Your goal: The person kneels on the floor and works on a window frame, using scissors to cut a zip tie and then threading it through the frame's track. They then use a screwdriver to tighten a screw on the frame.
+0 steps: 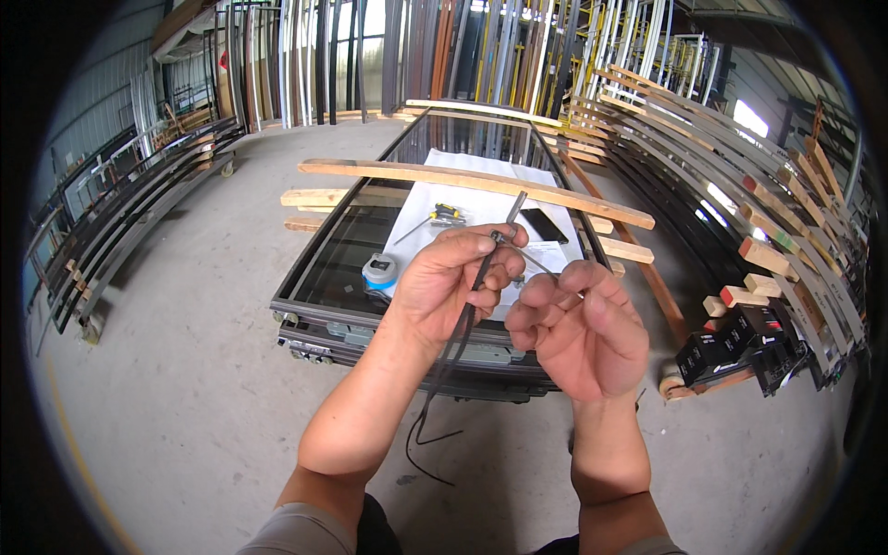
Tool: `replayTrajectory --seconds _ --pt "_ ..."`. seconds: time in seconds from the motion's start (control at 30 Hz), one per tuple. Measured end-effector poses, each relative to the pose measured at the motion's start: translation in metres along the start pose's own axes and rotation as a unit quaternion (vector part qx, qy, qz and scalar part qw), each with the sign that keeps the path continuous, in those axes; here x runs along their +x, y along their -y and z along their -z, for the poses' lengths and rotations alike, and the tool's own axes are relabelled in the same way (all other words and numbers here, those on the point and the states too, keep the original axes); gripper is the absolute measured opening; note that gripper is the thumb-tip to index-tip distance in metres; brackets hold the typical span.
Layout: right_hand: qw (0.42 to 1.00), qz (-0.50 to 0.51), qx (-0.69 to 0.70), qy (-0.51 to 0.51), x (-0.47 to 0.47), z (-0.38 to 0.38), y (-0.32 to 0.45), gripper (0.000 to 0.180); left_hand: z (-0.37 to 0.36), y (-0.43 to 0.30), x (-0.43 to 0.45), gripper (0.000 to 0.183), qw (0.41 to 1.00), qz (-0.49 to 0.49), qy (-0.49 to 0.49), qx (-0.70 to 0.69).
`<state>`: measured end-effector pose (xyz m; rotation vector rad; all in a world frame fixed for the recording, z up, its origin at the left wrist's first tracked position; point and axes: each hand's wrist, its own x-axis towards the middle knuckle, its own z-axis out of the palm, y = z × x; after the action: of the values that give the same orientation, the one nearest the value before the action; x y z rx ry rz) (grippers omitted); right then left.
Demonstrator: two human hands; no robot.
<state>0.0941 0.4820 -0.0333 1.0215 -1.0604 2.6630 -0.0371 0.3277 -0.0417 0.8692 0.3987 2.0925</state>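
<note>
My left hand [440, 281] grips long dark narrow strips [481, 272]. Their thin ends dangle below the wrist, and a straight bar-like end [515, 207] sticks up past the fingers. At the thumb tip sits a small dark fitting [496, 236]. Between the fingertips of my right hand [593, 333] is a thin metal rod [535, 261], which slants up to that fitting; its exact kind is unclear. Both hands are held above the near end of a stack of dark-framed glass panels [333, 274].
On white sheeting [416, 208] lie a yellow-black screwdriver [420, 225], a smartphone [544, 226] and a tape measure [380, 270]. A wooden batten [479, 179] spans the glass. Black boxes [728, 343] and stacked profiles [694, 166] stand right; a loaded rack [152, 187] stands left.
</note>
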Motion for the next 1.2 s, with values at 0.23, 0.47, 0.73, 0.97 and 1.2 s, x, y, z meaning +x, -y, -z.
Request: replayTrajectory --seconds 0.23,0.47,0.73,0.97,1.2 --pt "0.965 0.128 -0.227 0.039 0.002 0.013 -0.004 0.019 -0.005 0.007 0.002 0.04 0.999 0.019 -0.016 -0.048" --pt "0.999 0.044 -0.028 0.013 -0.002 0.005 0.001 0.024 -0.003 0.008 0.003 0.04 0.999 0.015 0.0 -0.045" --pt "0.978 0.129 -0.152 0.055 0.006 0.012 -0.011 0.022 -0.004 0.011 0.003 0.038 0.998 0.023 -0.043 -0.046" --pt "0.93 0.199 -0.306 -0.052 -0.001 0.001 -0.012 0.012 -0.005 0.01 0.002 0.04 0.999 0.005 -0.03 -0.029" --pt "0.917 0.203 -0.336 -0.077 0.0 -0.011 -0.014 0.019 -0.008 0.008 0.0 0.039 0.999 -0.014 -0.03 -0.008"
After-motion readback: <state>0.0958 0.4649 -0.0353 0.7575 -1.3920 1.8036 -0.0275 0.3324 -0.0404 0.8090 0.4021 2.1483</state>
